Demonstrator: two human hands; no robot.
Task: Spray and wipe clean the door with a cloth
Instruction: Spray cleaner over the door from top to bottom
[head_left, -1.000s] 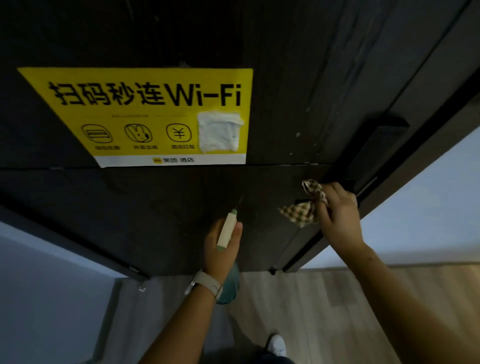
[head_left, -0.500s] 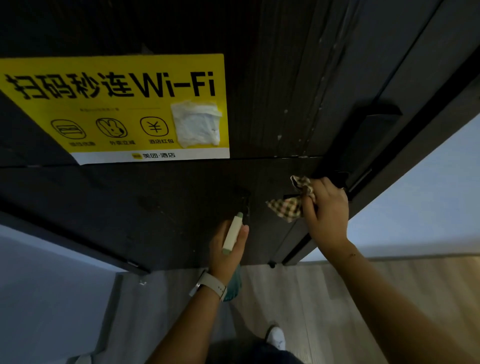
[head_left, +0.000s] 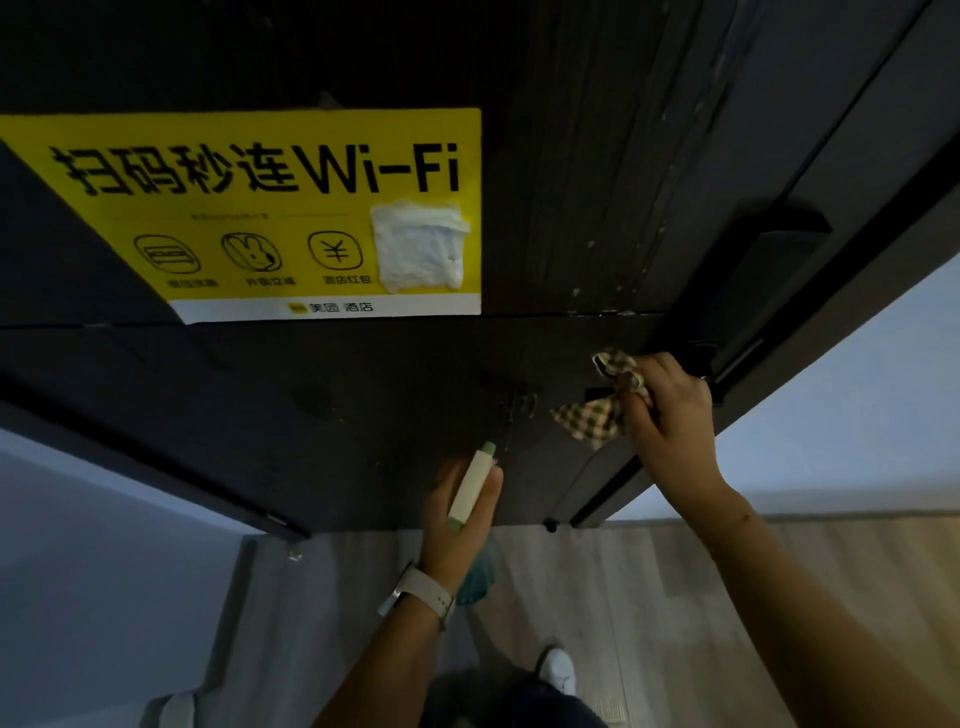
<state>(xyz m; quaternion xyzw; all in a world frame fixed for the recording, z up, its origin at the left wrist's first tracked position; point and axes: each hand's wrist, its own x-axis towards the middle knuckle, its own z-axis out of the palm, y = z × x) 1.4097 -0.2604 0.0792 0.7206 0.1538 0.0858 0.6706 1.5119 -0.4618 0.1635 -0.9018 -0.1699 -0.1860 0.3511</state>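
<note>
Fresh wet patch (head_left: 514, 405) on door (head_left: 311, 415) since earlier. Left hand (head_left: 460, 519) gripping spray bottle (head_left: 471, 487); right hand (head_left: 670, 415) at 2 o'clock, clutching checked cloth (head_left: 597, 410).

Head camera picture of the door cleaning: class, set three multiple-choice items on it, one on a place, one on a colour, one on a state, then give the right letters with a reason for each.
1. Where is the checked cloth relative to the spray bottle?
A. To its right and higher
B. To its left and lower
C. On the floor

2. What colour is the Wi-Fi sign on the door?
A. Red
B. Yellow
C. Blue

3. What is the left hand doing?
A. Hanging free
B. Pressing flat on the sign
C. Holding the spray bottle

Key: 1 A, the cloth sits bunched in the right hand near the door's edge, up and right of the bottle. 2 B, its ground is yellow with black lettering. 3 C, the fingers wrap the bottle, nozzle toward the door.
</note>
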